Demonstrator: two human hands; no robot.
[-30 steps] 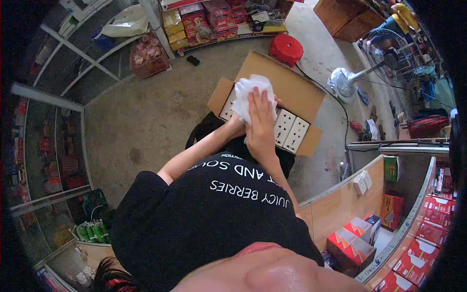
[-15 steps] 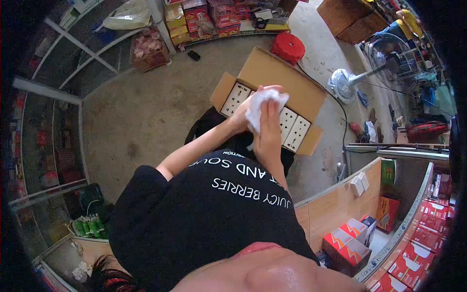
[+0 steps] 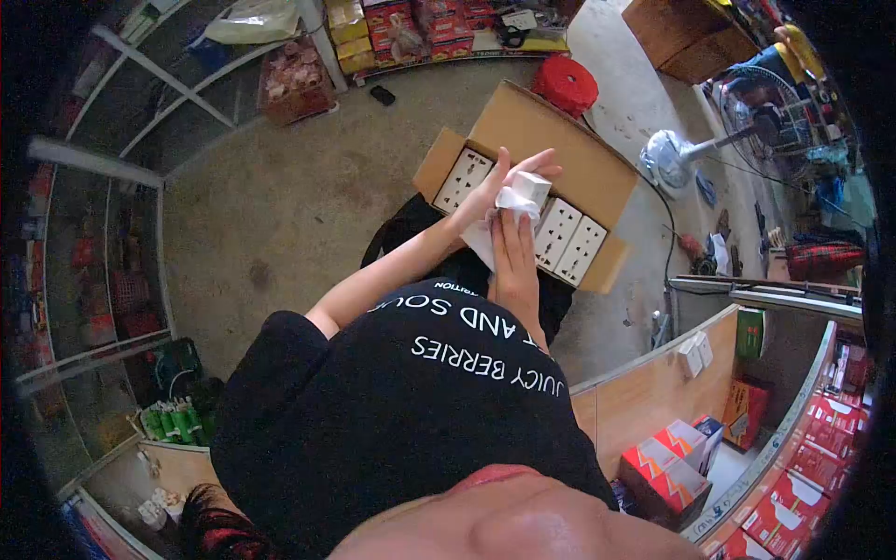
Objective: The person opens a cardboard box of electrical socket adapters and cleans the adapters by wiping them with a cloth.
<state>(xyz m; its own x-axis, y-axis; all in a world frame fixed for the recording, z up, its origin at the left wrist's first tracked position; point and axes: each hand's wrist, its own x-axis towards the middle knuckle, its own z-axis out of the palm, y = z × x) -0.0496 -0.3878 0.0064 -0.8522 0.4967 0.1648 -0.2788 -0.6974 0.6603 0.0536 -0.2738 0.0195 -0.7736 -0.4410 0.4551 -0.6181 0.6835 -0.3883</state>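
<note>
Over a cardboard box (image 3: 597, 181), my two hands meet around a white block-shaped piece (image 3: 533, 188) that looks like the end of a power strip. My left hand (image 3: 487, 198) lies along its far side, thumb and fingers stretched out, with the piece against the palm. A white cloth (image 3: 514, 203) is wrapped partly round it. My right hand (image 3: 513, 252) presses the cloth on the near side, fingers together. White power strips (image 3: 572, 241) with several sockets stand side by side in the box. The lower part of the held piece is hidden by cloth and fingers.
Behind the box sits a red roll (image 3: 566, 84). A standing fan (image 3: 758, 119) is at the right, with a black cable (image 3: 668, 245) along the floor. Glass cabinets (image 3: 93, 252) stand at left; a wooden counter (image 3: 653, 383) with boxes (image 3: 667, 467) is at right.
The cloth has slid down toward me with my right hand, baring the white end of the piece. My left fingers have spread apart, and the thumb now points up.
</note>
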